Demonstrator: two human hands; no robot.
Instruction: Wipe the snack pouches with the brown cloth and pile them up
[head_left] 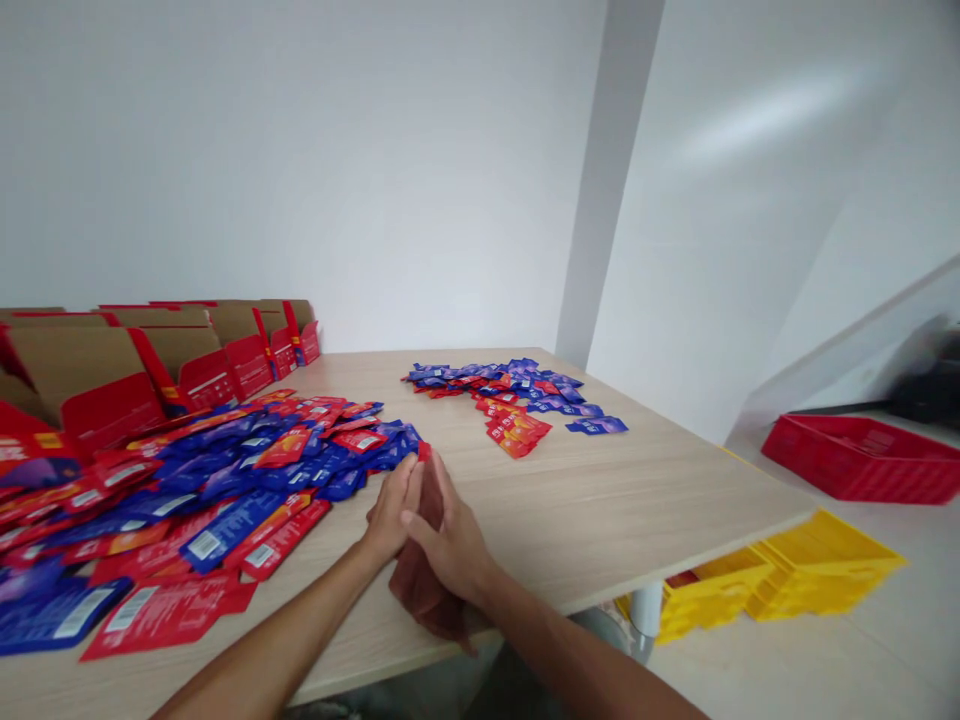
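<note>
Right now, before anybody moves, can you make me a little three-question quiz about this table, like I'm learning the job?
1. True or false: the left hand and the right hand are on opposite sides of the brown bundle.
2. Pick one: what stands behind the bigger pile of packets, over on the left?
A) bottles
B) open boxes
C) plates
3. Fill the gap: the crates close to the table leg are coloured ____.

Key:
1. True
2. B, open boxes
3. yellow
</note>
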